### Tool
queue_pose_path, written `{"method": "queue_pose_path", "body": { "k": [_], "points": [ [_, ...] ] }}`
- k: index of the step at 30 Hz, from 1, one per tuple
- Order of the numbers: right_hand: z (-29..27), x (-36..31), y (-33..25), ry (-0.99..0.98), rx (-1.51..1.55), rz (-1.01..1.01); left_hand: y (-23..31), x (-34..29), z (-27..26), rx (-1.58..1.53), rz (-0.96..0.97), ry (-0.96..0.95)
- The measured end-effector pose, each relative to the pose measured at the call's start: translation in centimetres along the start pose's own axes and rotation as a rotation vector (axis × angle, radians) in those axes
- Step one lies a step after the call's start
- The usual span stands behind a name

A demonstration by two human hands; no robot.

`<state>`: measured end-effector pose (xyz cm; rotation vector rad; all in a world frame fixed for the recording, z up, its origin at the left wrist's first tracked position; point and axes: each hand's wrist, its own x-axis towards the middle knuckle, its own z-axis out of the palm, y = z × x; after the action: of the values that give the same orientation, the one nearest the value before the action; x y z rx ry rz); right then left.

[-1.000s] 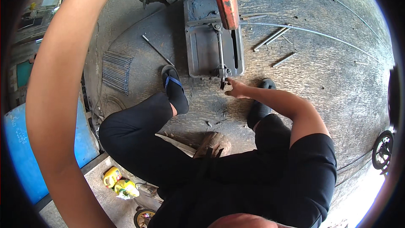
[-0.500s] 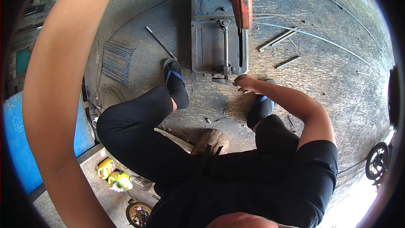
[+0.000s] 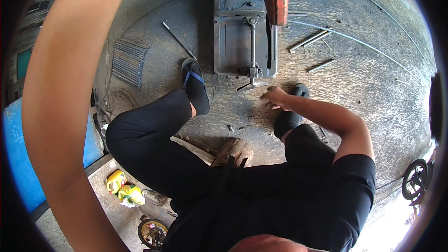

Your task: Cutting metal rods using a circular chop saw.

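Observation:
A grey metal cut-off saw base (image 3: 235, 46) stands on the floor in front of me, with a clamp screw (image 3: 253, 42) running along it. At the near end of the screw, the flat metal crank handle (image 3: 252, 86) sits at a tilt. My right hand (image 3: 275, 98) is just right of that handle, apart from it, above the floor and close to my right foot. Its fingers are loosely bent and spread, holding nothing. Overhead, the saw's worn red guard arm (image 3: 275, 0) reaches down over the base. My left forearm runs up past the top edge, so that hand is hidden.
Cut metal rods (image 3: 129, 63) lie stacked left of the saw, a single rod (image 3: 179, 40) beside them. Short pipes (image 3: 310, 41) lie to the right. A wooden block (image 3: 233, 152) is between my legs. Yellow packages (image 3: 128, 191) and a blue panel (image 3: 28, 154) are at left.
My right hand has let go of the crank handle and drawn back to the right. The handle has turned to a different tilt. The view has shifted slightly.

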<state>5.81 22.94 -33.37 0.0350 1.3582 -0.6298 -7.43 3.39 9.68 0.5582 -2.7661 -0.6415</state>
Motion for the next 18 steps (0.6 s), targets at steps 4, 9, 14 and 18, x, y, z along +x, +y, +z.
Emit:
{"method": "queue_pose_path", "body": {
  "k": [4,9,14,18],
  "points": [
    [0.5,0.3,-2.1,0.191,0.156,-0.097,-0.2,-0.3,0.1,-0.029,0.034,-0.023],
    [-1.9,2.4,-3.6,0.079,0.123,-0.066,-3.3,0.0,-0.6,-0.127,0.334,-0.083],
    [-1.5,-0.3,-4.4,0.059,-0.190,-0.167,-1.9,-0.2,0.2,-0.075,0.173,-0.019],
    [1.1,-6.1,-4.7,-0.621,0.346,-0.173,-1.7,-0.5,-0.1,-0.100,0.146,0.001]
  ]
}}
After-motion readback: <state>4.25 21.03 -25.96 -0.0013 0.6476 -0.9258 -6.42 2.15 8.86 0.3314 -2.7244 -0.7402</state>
